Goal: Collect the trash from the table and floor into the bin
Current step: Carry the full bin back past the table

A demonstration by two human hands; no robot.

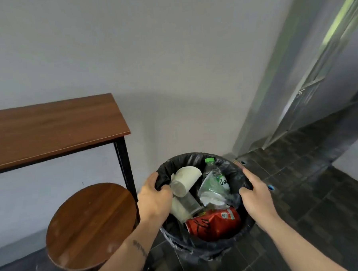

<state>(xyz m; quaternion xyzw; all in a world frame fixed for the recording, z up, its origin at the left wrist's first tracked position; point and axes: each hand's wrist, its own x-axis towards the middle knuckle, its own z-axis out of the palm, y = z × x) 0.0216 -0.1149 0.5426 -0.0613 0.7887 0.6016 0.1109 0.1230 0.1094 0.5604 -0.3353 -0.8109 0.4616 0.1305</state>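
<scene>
A round bin (192, 158) lined with a black bag sits low in the middle of the view. My left hand (153, 196) grips its left rim and my right hand (255, 195) grips its right rim. Inside lie a crushed red can (214, 223), white paper cups (186, 182), a clear plastic bottle with a green cap (214, 174) and crumpled clear plastic (211, 192). The wooden table (49, 129) stands at the left with nothing on the part in view.
A round wooden stool (89, 225) stands beside the bin at the lower left, under the table's corner. A black table leg (124, 163) runs close to my left hand. Dark floor tiles (302, 201) spread to the right. A grey door frame (285, 88) rises at the right.
</scene>
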